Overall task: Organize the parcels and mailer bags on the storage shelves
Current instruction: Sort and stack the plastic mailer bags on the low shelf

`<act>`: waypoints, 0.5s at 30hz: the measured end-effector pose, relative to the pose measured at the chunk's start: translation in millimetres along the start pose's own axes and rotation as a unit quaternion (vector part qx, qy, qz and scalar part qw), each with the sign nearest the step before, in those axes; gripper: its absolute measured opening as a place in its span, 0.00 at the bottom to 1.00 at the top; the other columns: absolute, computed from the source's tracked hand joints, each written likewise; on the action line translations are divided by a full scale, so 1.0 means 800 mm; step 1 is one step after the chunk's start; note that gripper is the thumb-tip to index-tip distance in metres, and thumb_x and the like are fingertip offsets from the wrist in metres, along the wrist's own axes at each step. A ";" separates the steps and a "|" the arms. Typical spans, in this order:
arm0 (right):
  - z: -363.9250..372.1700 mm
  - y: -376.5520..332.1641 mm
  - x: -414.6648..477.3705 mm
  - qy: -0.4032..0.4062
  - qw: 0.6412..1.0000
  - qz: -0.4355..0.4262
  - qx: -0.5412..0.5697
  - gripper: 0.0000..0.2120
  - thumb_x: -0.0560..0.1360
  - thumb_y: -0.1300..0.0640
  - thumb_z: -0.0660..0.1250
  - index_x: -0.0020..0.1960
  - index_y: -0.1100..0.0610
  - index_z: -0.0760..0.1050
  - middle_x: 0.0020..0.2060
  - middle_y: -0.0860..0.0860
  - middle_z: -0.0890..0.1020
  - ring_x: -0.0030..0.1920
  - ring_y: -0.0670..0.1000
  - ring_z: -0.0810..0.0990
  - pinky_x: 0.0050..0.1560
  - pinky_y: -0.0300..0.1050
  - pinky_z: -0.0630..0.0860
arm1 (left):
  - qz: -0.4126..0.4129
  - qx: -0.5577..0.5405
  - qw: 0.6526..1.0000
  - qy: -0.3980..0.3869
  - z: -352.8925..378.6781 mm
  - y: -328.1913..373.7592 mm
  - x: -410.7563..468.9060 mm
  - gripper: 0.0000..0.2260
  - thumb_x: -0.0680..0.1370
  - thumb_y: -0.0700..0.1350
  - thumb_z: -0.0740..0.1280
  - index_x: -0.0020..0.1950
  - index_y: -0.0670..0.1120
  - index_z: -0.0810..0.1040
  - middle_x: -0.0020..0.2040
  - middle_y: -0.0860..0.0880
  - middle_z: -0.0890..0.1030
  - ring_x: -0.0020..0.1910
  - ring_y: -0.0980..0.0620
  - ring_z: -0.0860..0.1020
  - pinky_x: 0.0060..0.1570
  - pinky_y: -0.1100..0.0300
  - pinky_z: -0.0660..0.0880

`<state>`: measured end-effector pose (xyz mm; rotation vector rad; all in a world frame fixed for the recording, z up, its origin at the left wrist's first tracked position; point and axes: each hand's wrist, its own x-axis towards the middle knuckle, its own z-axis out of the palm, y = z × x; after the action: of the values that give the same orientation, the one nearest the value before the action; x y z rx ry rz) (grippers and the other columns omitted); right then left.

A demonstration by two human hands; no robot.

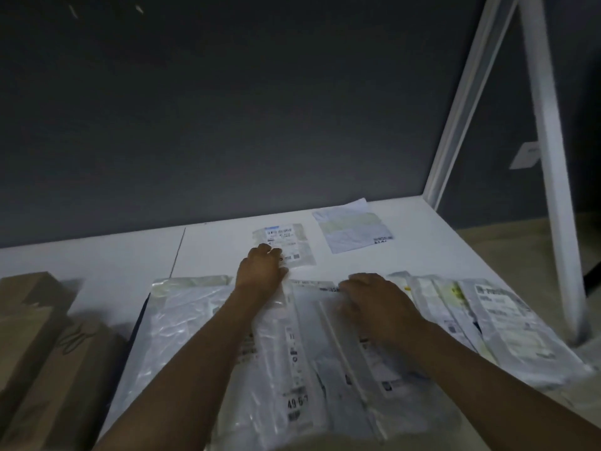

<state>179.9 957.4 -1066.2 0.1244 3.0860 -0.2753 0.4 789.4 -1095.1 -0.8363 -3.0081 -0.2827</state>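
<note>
Head camera view looking down at a white storage shelf [97, 262] against a dark wall, with both bare arms reaching forward over overlapping mailer bags. The step appears to be squaring up the bags into neat rows. To do it well, the slippery plastic likely needs flat, even pressure from one hand while the other slides a bag, so the ones underneath do not shift, and labels should stay face up.

At far left stand brown parcels [42, 336], just beside a large clear mailer bag [182, 320] lying flat. Next comes the left hand [260, 268], knuckles up and fingers curled tightly together at the far edge of the central mailer bag [309, 330], touching the near corner of a small labelled bag [292, 239] that lies behind. Whether it pinches either bag cannot be told.

The right hand [377, 304] lies palm down on the central mailer bag, fingers loosely bent and close together, their tips resting at its far edge; the hand is blurred. Behind it, near the back wall, lies a pale flat bag [353, 227]. Further right, a stack of mailer bags [494, 323] fans out near the shelf's white upright [549, 157].
</note>
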 end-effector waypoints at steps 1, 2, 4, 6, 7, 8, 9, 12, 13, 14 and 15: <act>-0.001 0.002 0.005 0.012 1.000 0.002 0.014 0.24 0.79 0.48 0.60 0.72 0.57 0.68 0.71 0.55 0.68 0.72 0.55 0.65 0.70 0.48 0.63 | 0.002 -0.005 1.000 -0.014 0.005 -0.003 0.014 0.24 0.79 0.52 0.65 0.72 0.47 0.67 0.71 0.45 0.67 0.69 0.45 0.66 0.65 0.52 0.67; -0.001 0.004 0.010 0.033 0.999 0.003 0.032 0.25 0.79 0.48 0.60 0.72 0.58 0.68 0.71 0.57 0.68 0.73 0.57 0.65 0.70 0.49 0.63 | 0.005 -0.008 0.999 -0.031 0.010 -0.006 0.027 0.25 0.78 0.53 0.66 0.73 0.47 0.67 0.72 0.45 0.67 0.70 0.44 0.66 0.66 0.52 0.67; 0.001 0.010 0.020 0.046 0.998 0.010 0.030 0.25 0.79 0.47 0.59 0.73 0.57 0.66 0.73 0.57 0.66 0.74 0.56 0.63 0.71 0.49 0.61 | 0.021 -0.010 0.997 -0.074 0.020 -0.012 0.045 0.25 0.78 0.53 0.67 0.72 0.45 0.68 0.71 0.44 0.68 0.69 0.44 0.67 0.66 0.52 0.67; 0.004 0.014 0.027 0.030 0.999 0.014 0.008 0.25 0.80 0.48 0.57 0.75 0.54 0.62 0.75 0.54 0.62 0.75 0.52 0.59 0.73 0.45 0.57 | 0.049 0.000 0.996 -0.081 0.028 -0.017 0.056 0.21 0.77 0.54 0.67 0.66 0.45 0.73 0.66 0.43 0.73 0.64 0.43 0.71 0.62 0.52 0.70; 0.005 0.016 0.029 0.023 1.000 0.017 0.012 0.25 0.81 0.48 0.57 0.76 0.53 0.61 0.76 0.53 0.60 0.76 0.51 0.58 0.73 0.43 0.56 | 0.059 0.008 0.996 -0.069 0.030 -0.019 0.059 0.18 0.77 0.55 0.66 0.62 0.45 0.76 0.62 0.43 0.75 0.61 0.44 0.73 0.58 0.52 0.72; 0.006 0.017 0.031 0.021 1.000 0.017 0.015 0.25 0.81 0.48 0.57 0.76 0.53 0.60 0.76 0.52 0.60 0.76 0.50 0.57 0.73 0.43 0.56 | 0.068 0.023 0.996 -0.055 0.031 -0.020 0.060 0.16 0.78 0.55 0.65 0.58 0.45 0.77 0.59 0.44 0.77 0.58 0.44 0.75 0.55 0.52 0.73; 0.006 0.018 0.032 0.018 1.000 0.017 0.017 0.25 0.81 0.48 0.57 0.76 0.53 0.60 0.76 0.52 0.59 0.76 0.50 0.57 0.73 0.43 0.55 | 0.075 0.045 0.995 -0.047 0.030 -0.021 0.060 0.14 0.78 0.54 0.63 0.57 0.45 0.77 0.58 0.44 0.78 0.57 0.44 0.75 0.53 0.53 0.74; 0.007 0.017 0.032 0.015 1.000 0.012 0.021 0.25 0.81 0.48 0.56 0.76 0.53 0.61 0.76 0.51 0.59 0.76 0.50 0.56 0.72 0.43 0.55 | 0.082 0.091 0.992 -0.018 0.023 -0.021 0.054 0.12 0.79 0.48 0.59 0.58 0.46 0.77 0.56 0.45 0.79 0.55 0.44 0.77 0.49 0.55 0.73; 0.007 0.017 0.031 0.016 0.999 0.011 0.027 0.25 0.81 0.48 0.57 0.76 0.53 0.61 0.76 0.51 0.60 0.76 0.49 0.57 0.72 0.43 0.56 | 0.075 0.089 0.993 0.001 0.019 -0.020 0.050 0.12 0.79 0.47 0.59 0.57 0.45 0.77 0.55 0.45 0.80 0.54 0.44 0.78 0.48 0.55 0.73; 0.007 0.015 0.030 0.019 0.999 0.009 0.040 0.25 0.81 0.47 0.57 0.76 0.52 0.61 0.76 0.51 0.60 0.75 0.49 0.57 0.72 0.43 0.56 | 0.067 0.078 0.994 0.025 0.015 -0.018 0.046 0.11 0.79 0.47 0.59 0.56 0.46 0.77 0.54 0.45 0.81 0.53 0.44 0.78 0.46 0.56 0.73; 0.006 0.013 0.029 0.022 0.998 0.008 0.060 0.25 0.81 0.46 0.58 0.76 0.52 0.61 0.76 0.50 0.60 0.75 0.49 0.58 0.72 0.43 0.56 | 0.059 0.059 0.995 0.053 0.010 -0.015 0.041 0.10 0.79 0.46 0.59 0.54 0.46 0.78 0.53 0.46 0.81 0.51 0.43 0.79 0.44 0.56 0.72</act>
<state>157.8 968.4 -1073.5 0.1620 3.1088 -0.4645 -33.9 797.4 -1103.3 -0.9511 -2.8324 -0.1419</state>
